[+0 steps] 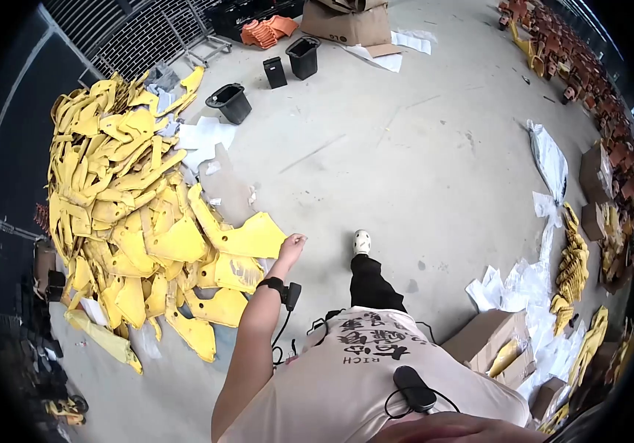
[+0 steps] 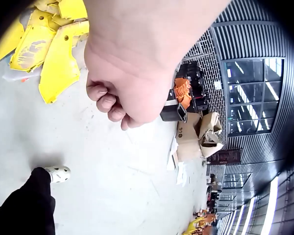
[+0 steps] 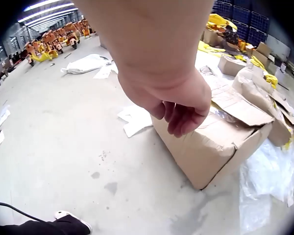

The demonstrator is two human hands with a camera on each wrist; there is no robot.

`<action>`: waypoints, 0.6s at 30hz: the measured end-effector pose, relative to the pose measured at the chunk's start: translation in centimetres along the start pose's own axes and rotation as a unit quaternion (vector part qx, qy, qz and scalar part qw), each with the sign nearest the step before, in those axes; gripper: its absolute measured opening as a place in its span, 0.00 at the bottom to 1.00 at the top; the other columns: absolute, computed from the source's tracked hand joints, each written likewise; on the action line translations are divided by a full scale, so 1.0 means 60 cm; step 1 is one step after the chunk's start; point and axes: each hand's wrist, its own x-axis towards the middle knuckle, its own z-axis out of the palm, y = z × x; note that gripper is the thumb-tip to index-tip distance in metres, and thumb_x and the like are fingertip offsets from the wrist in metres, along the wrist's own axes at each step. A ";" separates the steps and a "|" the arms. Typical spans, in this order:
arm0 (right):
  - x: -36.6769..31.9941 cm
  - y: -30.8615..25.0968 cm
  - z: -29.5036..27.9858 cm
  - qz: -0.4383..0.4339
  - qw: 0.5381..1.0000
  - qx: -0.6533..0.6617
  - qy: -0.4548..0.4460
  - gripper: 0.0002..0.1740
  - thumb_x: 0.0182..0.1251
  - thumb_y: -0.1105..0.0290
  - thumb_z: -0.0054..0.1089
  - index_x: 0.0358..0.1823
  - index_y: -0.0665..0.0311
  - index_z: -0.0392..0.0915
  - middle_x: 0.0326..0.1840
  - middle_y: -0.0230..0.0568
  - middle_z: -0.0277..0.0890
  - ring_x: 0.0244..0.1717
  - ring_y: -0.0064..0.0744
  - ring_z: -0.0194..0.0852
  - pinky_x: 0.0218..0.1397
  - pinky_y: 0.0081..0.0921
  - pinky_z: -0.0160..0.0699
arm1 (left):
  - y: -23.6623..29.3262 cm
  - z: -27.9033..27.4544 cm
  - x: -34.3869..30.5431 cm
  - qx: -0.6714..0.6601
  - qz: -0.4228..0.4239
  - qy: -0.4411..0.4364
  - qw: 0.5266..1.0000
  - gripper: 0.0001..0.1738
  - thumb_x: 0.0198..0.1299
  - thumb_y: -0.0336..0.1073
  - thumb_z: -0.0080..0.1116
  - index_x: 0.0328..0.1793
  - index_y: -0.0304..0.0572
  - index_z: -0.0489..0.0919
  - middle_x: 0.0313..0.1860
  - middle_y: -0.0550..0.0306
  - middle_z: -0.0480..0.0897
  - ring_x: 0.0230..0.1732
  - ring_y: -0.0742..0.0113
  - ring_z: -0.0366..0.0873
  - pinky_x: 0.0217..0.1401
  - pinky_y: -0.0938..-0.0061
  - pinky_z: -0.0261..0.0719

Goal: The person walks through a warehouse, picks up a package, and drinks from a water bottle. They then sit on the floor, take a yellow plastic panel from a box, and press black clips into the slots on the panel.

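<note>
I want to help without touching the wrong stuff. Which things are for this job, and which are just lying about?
Probably for the job:
yellow panels, heaped near the left hand
open cardboard box, nearest the right hand

Probably just lying about:
black bins
orange parts
box marked LG

Around you, the pale grey floor (image 1: 405,162) is carrying a heap of yellow moulded panels (image 1: 132,207), three black plastic bins (image 1: 234,107), a white plastic sack (image 1: 549,159), crumpled translucent wrapping (image 1: 516,289) and brown cardboard boxes (image 1: 483,336).
</note>
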 end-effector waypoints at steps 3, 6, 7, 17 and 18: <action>0.175 -0.086 0.138 -0.253 0.800 -0.537 -0.091 0.13 0.59 0.56 0.57 0.35 0.56 0.83 0.31 0.36 0.82 0.33 0.39 0.82 0.27 0.42 0.74 | 0.046 -0.009 0.078 0.028 -0.067 -0.025 0.997 0.18 0.62 0.46 0.55 0.49 0.40 0.81 0.36 0.55 0.84 0.35 0.68 0.80 0.42 0.73 0.77; 0.168 -0.487 0.249 -0.184 0.891 -0.341 -0.236 0.15 0.64 0.63 0.56 0.48 0.61 0.77 0.36 0.42 0.83 0.34 0.38 0.83 0.32 0.35 0.79 | -0.027 -0.054 0.121 0.137 -0.138 -0.069 0.978 0.21 0.60 0.48 0.55 0.48 0.38 0.82 0.45 0.44 0.84 0.47 0.52 0.82 0.52 0.64 0.77; 0.085 -0.689 0.278 0.009 0.981 0.064 -0.181 0.17 0.65 0.68 0.55 0.55 0.64 0.73 0.37 0.46 0.82 0.32 0.37 0.82 0.32 0.29 0.80 | -0.050 -0.080 0.124 0.173 -0.152 -0.097 0.968 0.22 0.59 0.48 0.55 0.47 0.36 0.82 0.43 0.42 0.84 0.46 0.51 0.82 0.52 0.64 0.77; 0.119 -1.672 0.433 -0.369 0.914 -0.039 -0.164 0.19 0.71 0.62 0.52 0.59 0.62 0.73 0.42 0.37 0.80 0.41 0.25 0.78 0.47 0.25 0.76 | -0.192 -0.175 0.257 -0.047 -0.440 -0.021 0.896 0.09 0.61 0.43 0.55 0.35 0.48 0.76 0.15 0.66 0.67 0.13 0.74 0.59 0.14 0.74 0.54; 0.132 -1.707 0.450 -0.361 0.920 -0.028 -0.148 0.18 0.71 0.62 0.52 0.57 0.62 0.74 0.40 0.36 0.80 0.38 0.23 0.77 0.44 0.23 0.75 | -0.188 -0.173 0.297 -0.035 -0.431 -0.057 0.900 0.08 0.61 0.42 0.56 0.36 0.48 0.77 0.15 0.67 0.66 0.13 0.74 0.59 0.14 0.74 0.53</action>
